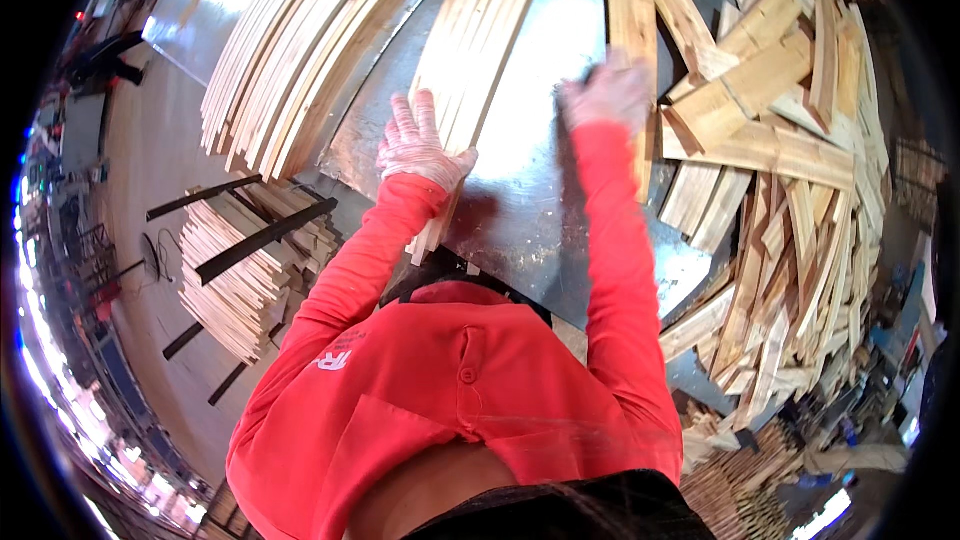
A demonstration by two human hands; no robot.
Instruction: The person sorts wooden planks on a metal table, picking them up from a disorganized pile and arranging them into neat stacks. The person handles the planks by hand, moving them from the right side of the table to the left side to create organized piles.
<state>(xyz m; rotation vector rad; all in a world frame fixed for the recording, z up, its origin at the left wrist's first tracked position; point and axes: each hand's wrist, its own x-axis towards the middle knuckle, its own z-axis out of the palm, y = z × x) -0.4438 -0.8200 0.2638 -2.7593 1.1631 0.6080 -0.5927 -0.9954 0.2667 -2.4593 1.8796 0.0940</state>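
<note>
Gloved left hand (418, 145) lies flat, fingers apart, on the bundle of pale wooden slats (470, 60) overhanging the shiny metal counter (530, 200); right hand (608, 92), grip unreadable, touches a thick pale plank (632, 10); slats may fan or slip off.

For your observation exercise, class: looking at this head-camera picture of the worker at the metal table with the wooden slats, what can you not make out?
Head view, the only one:
- Right hand: motion-blurred, so its grip on the plank is unclear.
- Left hand: lies flat on the slat bundle; the slats beneath it are covered.
- Near edge of the metal table: hidden by the person's red sleeves and chest.
- Offcut pile: bent and cut off at the fisheye rim.
</note>
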